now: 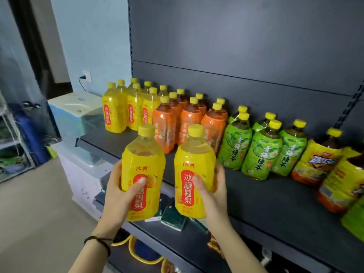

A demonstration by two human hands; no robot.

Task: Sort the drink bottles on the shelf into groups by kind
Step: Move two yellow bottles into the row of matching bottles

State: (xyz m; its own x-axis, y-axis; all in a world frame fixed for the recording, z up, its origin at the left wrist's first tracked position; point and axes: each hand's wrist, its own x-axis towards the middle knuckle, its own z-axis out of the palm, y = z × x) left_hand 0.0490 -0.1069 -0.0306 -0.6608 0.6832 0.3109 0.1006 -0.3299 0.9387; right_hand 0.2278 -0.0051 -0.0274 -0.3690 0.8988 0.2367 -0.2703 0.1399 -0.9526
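Drink bottles of the yellow-label kind are held one per hand, upright, at the front left edge of the shelf and clear of its surface. The left hand [118,196] is clamped on the left-hand bottle [143,154] around its lower body, with the thumb across the red label panel and the fingers curled behind. The right hand [212,192] is clamped on the right-hand bottle [194,154] the same way, thumb on the label front and fingers wrapped round the far side. Both bottles have yellow caps and are side by side, near each other but apart. A black cord [98,242] circles the left wrist.

Behind the held bottles, the dark shelf [266,194] carries four groups from left to right:
- yellow-label bottles [114,113] at the back left corner
- orange-label bottles [189,123] just beside them
- green-label bottles [256,152] next in line
- yellow-and-orange-label bottles [319,162] at the right edge of view, partly cut off

All visible caps are yellow. Below, a lower shelf [197,251] holds dark green boxes [173,217]. A white plastic bin [84,164] stands to the left of the shelf unit.
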